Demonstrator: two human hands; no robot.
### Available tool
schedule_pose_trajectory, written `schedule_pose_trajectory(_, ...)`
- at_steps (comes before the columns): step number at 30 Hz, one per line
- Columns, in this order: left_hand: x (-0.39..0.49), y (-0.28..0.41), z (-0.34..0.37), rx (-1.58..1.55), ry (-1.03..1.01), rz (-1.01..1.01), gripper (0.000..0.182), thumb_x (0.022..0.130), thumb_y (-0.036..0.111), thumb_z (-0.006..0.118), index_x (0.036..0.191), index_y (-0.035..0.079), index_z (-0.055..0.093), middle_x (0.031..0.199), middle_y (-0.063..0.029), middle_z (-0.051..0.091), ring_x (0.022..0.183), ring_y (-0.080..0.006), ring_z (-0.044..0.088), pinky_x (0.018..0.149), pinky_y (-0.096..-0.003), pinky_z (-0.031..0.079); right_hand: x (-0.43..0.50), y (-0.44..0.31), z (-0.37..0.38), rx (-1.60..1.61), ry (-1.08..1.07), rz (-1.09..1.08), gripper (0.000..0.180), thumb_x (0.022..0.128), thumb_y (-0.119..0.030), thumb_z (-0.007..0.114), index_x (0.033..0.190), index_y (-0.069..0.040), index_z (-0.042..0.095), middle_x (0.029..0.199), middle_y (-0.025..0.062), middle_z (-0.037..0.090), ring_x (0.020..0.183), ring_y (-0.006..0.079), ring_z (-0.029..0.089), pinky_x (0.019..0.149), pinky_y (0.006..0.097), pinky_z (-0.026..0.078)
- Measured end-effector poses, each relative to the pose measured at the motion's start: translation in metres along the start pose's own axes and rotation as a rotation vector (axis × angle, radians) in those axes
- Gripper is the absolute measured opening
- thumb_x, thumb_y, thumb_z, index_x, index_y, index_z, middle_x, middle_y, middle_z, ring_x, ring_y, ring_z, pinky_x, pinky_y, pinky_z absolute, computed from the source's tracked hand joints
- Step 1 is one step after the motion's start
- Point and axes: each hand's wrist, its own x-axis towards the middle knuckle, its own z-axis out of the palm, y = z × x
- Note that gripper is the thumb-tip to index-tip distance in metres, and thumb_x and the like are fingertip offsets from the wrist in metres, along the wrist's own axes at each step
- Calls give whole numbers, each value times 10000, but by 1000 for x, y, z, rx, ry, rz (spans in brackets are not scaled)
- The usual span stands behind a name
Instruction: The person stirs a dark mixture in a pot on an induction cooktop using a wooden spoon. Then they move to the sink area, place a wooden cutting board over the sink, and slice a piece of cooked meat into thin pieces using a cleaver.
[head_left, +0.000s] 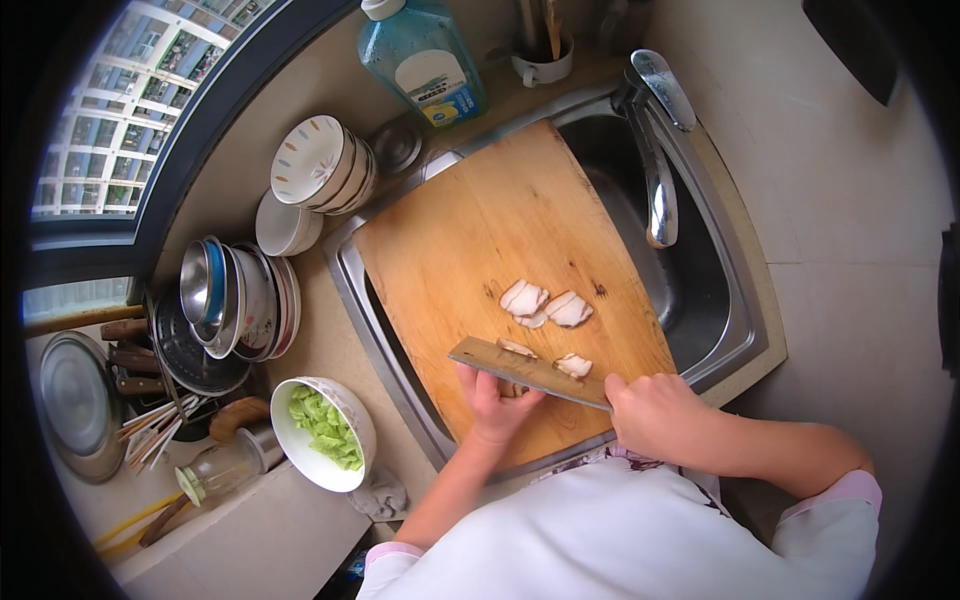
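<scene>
A wide wooden cutting board (480, 225) lies across the sink. My right hand (656, 409) grips the handle end of a cleaver (517, 366), whose blade slants to the left over the board's near part. Just below the blade, my left hand (499, 409) has its fingers around a piece of meat (514, 389), mostly hidden by the blade and the fingers. Pale, fatty meat slices with brown edges (525, 298) lie in a small group beyond the cleaver. Another slice (574, 365) rests at the blade's far side, and one more (516, 347) is partly covered by it.
A steel sink (694, 315) with a chrome faucet (660, 195) shows at right. A white bowl of chopped green vegetable (324, 427) stands left, below stacked bowls (311, 161) and nested dishes (247, 300). A blue detergent bottle (424, 64) and a mug of utensils (544, 67) stand behind.
</scene>
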Motion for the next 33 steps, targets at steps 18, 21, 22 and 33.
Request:
schedule_pose_trajectory(18,4,5,2,47,10,28,507,600,161,808,1024,-22,597,1035,-156,500,928,-322,507,786,-402,475,21,5,3,19,49,-24,135,806,-76,528,815,41,593,677,261,643,642,417,665,597,491,534)
schedule_pose_trajectory(21,5,5,4,44,28,26,485,593,159,809,990,-18,592,1014,-149,497,914,-313,506,781,-398,473,46,-2,1,37,62,-115,141,800,-82,533,822,41,598,697,258,651,670,412,672,609,487,538)
schedule_pose_trajectory(22,7,5,3,42,32,24,473,591,156,811,973,-14,590,1011,-147,499,914,-310,508,781,-398,473,53,-5,1,40,73,-124,144,800,-85,536,822,40,605,700,255,653,674,410,674,612,485,539)
schedule_pose_trajectory(33,7,12,2,-9,24,11,368,584,61,808,870,44,577,975,-135,533,886,-276,549,774,-351,487,99,-8,5,87,335,-183,198,805,-139,588,754,29,680,712,255,654,719,385,683,647,454,552)
